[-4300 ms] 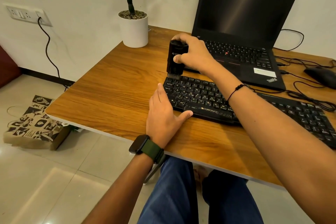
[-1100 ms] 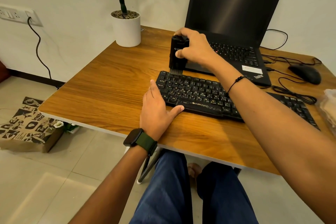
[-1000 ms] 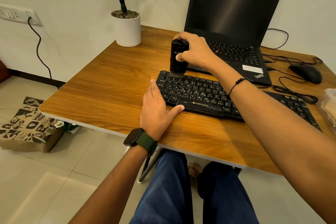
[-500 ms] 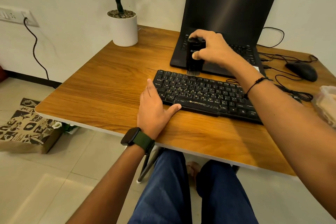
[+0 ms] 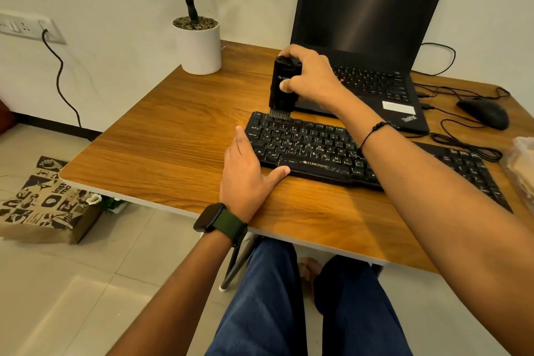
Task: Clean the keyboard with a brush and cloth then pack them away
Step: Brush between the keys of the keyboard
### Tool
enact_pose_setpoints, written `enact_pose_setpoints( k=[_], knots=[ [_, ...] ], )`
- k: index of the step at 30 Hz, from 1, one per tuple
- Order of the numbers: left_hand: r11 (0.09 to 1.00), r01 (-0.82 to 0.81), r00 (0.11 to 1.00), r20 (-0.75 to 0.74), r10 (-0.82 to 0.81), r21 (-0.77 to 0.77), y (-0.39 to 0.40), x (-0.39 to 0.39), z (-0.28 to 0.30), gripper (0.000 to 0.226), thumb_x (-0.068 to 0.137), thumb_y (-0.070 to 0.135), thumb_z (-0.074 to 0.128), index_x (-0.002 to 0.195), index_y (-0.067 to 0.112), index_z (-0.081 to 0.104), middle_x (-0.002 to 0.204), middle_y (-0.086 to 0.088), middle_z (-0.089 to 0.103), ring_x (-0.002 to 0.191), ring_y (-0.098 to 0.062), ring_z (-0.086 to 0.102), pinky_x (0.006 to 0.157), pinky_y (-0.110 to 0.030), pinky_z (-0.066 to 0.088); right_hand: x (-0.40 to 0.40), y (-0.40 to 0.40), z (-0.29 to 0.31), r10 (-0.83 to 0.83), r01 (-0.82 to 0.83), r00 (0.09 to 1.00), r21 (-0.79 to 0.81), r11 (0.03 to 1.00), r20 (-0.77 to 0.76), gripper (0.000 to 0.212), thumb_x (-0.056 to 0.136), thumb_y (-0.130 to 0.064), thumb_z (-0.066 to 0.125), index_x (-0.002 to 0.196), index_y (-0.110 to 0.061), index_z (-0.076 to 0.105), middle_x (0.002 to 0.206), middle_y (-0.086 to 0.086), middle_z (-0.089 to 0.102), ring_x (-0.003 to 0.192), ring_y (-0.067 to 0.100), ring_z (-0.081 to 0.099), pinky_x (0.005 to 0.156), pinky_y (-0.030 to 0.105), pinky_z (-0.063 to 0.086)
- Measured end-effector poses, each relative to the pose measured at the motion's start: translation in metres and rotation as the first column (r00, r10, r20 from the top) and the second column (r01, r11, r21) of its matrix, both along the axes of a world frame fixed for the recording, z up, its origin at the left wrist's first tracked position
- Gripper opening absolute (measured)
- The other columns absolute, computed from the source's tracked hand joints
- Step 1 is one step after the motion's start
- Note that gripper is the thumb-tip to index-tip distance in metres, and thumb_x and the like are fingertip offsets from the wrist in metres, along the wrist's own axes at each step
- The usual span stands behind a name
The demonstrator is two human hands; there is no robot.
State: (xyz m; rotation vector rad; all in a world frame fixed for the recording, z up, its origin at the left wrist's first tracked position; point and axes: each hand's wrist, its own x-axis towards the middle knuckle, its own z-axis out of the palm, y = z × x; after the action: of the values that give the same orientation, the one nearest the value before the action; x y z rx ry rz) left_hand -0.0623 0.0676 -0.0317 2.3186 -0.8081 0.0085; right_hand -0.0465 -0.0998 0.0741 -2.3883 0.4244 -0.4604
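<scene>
Keyboard (image 5: 318, 150), black, lies across the wooden desk (image 5: 161, 136), its front edge toward the person. At its 10 o'clock corner the right hand (image 5: 310, 78) grips a black brush (image 5: 283, 84) upright, bristles down on the top key row. Flat on the desk, the left hand (image 5: 245, 173) has straight fingers along the keyboard's 9 o'clock end and its thumb against the front edge. At 12 o'clock an open laptop (image 5: 367, 37) stands just behind.

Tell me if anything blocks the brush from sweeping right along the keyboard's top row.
Nothing visible does. The brush, gripped by the right hand, has its bristles on the keyboard at its far left corner; the top row to its right shows only keys.
</scene>
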Motion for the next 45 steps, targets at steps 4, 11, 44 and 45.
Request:
enact_pose_setpoints(
  k=[4, 11, 44, 45],
  knots=[
    [1.000, 0.000, 1.000, 0.004, 0.000, 0.002, -0.001, 0.000, -0.001, 0.112, 0.075, 0.053, 0.065, 0.146, 0.000, -0.004, 0.153, -0.014, 0.016, 0.139, -0.026, 0.020, 0.111, -0.030, 0.020, 0.000, -0.004, -0.004, -0.015, 0.011, 0.999, -0.105, 0.994, -0.046, 0.048, 0.079, -0.004, 0.064, 0.123, -0.018, 0.052, 0.119, 0.007, 0.054, 0.108, 0.020, 0.046, 0.088, 0.032, 0.043],
    [1.000, -0.004, 1.000, 0.005, 0.004, -0.004, -0.001, 0.000, -0.001, 0.113, 0.075, 0.052, 0.067, 0.146, 0.001, -0.003, 0.152, -0.014, 0.019, 0.137, -0.025, 0.022, 0.111, -0.031, 0.022, -0.014, -0.013, -0.007, -0.016, 0.009, 0.997, -0.098, 0.995, -0.075, 0.048, 0.078, -0.005, 0.065, 0.122, -0.020, 0.051, 0.119, 0.006, 0.054, 0.103, 0.020, 0.049, 0.082, 0.030, 0.042],
    [0.977, -0.075, 0.979, 0.199, 0.034, 0.201, -0.018, -0.010, -0.001, 0.129, 0.055, 0.085, 0.040, 0.146, 0.001, 0.002, 0.149, -0.019, 0.024, 0.139, -0.033, 0.020, 0.115, -0.046, 0.016, -0.048, -0.038, -0.003, -0.035, 0.025, 0.995, -0.114, 0.993, -0.089, 0.049, 0.079, -0.005, 0.066, 0.123, -0.020, 0.052, 0.121, 0.007, 0.053, 0.100, 0.017, 0.046, 0.080, 0.029, 0.039],
    [0.976, -0.074, 0.979, 0.201, 0.032, 0.204, -0.018, -0.010, -0.002, 0.130, 0.054, 0.085, 0.037, 0.146, 0.001, 0.002, 0.149, -0.019, 0.024, 0.139, -0.033, 0.020, 0.115, -0.046, 0.016, -0.049, -0.040, -0.001, -0.040, 0.026, 0.993, -0.128, 0.991, -0.109, 0.050, 0.079, -0.004, 0.065, 0.124, -0.019, 0.052, 0.121, 0.007, 0.053, 0.099, 0.017, 0.046, 0.080, 0.029, 0.041]
  ],
)
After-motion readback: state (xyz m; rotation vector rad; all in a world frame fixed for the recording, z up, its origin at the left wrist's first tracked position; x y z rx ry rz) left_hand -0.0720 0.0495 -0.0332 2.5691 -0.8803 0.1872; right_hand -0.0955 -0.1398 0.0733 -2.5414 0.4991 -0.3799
